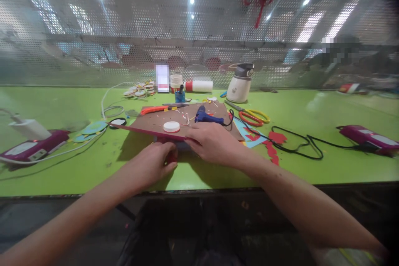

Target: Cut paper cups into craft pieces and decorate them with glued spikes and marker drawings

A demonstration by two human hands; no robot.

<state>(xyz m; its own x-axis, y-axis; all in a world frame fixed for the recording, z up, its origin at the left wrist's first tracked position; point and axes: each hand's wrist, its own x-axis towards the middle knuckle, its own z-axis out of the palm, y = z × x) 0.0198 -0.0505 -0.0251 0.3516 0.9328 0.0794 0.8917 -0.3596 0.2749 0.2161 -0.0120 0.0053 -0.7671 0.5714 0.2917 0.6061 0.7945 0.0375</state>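
A brown board (149, 124) with a dark red front edge is raised at the front above the green table. My right hand (209, 140) pinches its front edge, thumb below and fingers on top. Below that edge is my left hand (162, 158), its fingers curled; their tips are partly hidden under the board, so what they hold is unclear. On the board lie a white round lid (171, 126) with a red rim, a dark blue glue gun (207, 116), an orange utility knife (152, 109) and small scraps.
Scissors (252, 116), red paper scraps (277, 138) and a black cord (299, 148) lie to the right. Purple power strips (40, 145) sit at both sides. Behind stand a phone (162, 79), a white bottle (239, 86) and a blue jar (180, 96). Pale green discs (93, 128) lie left.
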